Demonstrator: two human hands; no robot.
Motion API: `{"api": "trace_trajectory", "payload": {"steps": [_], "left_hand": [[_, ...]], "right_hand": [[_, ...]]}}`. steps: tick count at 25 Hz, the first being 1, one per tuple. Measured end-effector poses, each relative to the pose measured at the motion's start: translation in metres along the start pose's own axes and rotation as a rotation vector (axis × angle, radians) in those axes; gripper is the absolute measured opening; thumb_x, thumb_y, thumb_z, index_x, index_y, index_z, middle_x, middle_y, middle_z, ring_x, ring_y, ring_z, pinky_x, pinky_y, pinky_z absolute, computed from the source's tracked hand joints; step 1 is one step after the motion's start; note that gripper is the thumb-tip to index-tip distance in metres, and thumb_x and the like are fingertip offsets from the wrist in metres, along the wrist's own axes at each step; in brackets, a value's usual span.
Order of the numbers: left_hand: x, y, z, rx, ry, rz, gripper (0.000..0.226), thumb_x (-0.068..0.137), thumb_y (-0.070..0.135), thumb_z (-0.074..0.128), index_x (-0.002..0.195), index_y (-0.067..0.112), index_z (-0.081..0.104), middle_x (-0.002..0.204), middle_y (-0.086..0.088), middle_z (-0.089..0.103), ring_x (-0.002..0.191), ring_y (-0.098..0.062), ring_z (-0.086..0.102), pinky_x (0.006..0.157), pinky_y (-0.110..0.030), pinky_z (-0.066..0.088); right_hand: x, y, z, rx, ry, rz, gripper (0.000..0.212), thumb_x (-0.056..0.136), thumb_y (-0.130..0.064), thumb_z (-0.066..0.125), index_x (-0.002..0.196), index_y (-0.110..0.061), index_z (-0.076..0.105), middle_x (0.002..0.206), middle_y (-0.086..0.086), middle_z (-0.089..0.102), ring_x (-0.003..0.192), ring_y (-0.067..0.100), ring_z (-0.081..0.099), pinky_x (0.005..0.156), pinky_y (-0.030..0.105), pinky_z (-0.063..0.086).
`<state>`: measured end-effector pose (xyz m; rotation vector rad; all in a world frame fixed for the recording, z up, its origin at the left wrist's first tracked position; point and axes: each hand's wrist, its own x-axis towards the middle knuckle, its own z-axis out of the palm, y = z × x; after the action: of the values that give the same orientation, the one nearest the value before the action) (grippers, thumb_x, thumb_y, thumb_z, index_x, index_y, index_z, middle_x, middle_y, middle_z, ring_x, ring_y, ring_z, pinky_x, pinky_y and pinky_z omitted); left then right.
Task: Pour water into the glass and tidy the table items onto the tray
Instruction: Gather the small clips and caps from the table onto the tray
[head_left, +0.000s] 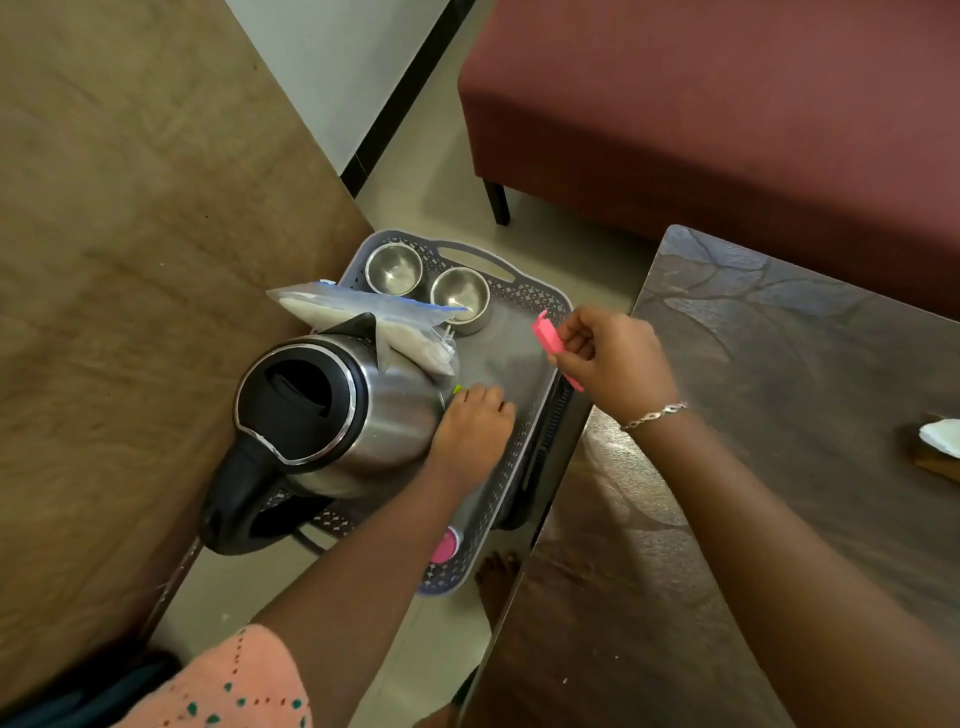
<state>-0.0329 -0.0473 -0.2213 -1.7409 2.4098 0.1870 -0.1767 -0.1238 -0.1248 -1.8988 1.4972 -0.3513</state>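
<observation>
Right hand (608, 358) pinches a pink bar (551, 338) over the grey tray (524, 297); left hand (472, 426) rests beside the kettle (332, 405), grip unclear.

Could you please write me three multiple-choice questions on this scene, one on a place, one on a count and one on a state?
1. Where do the steel bowls stand?
A. at the near end of the tray
B. at the far end of the tray
C. outside the tray

2. How many steel bowls are there?
A. one
B. two
C. four

3. What is the right hand doing?
A. lying flat and empty
B. making a bare fist
C. pinching a pink object

Answers:
1 B, as both bowls sit just inside the tray's far handle.
2 B, as two round steel bowls show side by side.
3 C, as the fingers and thumb close on the pink object above the tray's right edge.
</observation>
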Motion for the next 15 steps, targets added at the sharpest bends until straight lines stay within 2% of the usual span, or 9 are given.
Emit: {"api": "trace_trajectory", "payload": {"steps": [3, 7, 11, 15], "left_hand": [[-0.016, 0.004, 0.008, -0.007, 0.057, -0.009, 0.036, 0.069, 0.012, 0.032, 0.073, 0.013, 0.068, 0.067, -0.006, 0.059, 0.063, -0.025, 0.06, 0.065, -0.03, 0.053], [-0.023, 0.009, 0.011, -0.036, 0.051, -0.041, 0.038, 0.074, 0.011, 0.036, 0.089, 0.009, 0.071, 0.081, -0.014, 0.067, 0.075, -0.03, 0.065, 0.076, -0.035, 0.055], [-0.03, 0.01, 0.013, -0.086, 0.073, -0.052, 0.037, 0.075, 0.012, 0.036, 0.09, 0.008, 0.07, 0.084, -0.016, 0.067, 0.078, -0.031, 0.064, 0.08, -0.038, 0.054], [-0.034, 0.012, 0.012, -0.106, 0.082, -0.071, 0.04, 0.074, 0.01, 0.033, 0.086, 0.006, 0.071, 0.087, -0.016, 0.067, 0.079, -0.032, 0.064, 0.081, -0.037, 0.054]], "right_hand": [[0.017, -0.012, 0.026, -0.094, -0.09, -0.083, 0.015, 0.084, -0.023, 0.062, 0.088, -0.009, 0.063, 0.088, 0.007, 0.067, 0.083, 0.023, 0.062, 0.073, 0.033, 0.049], [0.031, -0.015, 0.063, -0.267, -0.216, -0.124, 0.039, 0.093, -0.04, 0.046, 0.082, -0.005, 0.058, 0.089, 0.016, 0.064, 0.084, 0.033, 0.06, 0.067, 0.033, 0.043], [0.035, -0.011, 0.09, -0.417, -0.34, -0.116, 0.041, 0.095, -0.039, 0.042, 0.095, 0.0, 0.058, 0.1, 0.019, 0.061, 0.095, 0.037, 0.058, 0.071, 0.037, 0.044], [0.036, -0.012, 0.101, -0.458, -0.393, -0.094, 0.038, 0.096, -0.033, 0.042, 0.103, 0.001, 0.057, 0.107, 0.021, 0.061, 0.1, 0.037, 0.057, 0.071, 0.036, 0.042]]}}
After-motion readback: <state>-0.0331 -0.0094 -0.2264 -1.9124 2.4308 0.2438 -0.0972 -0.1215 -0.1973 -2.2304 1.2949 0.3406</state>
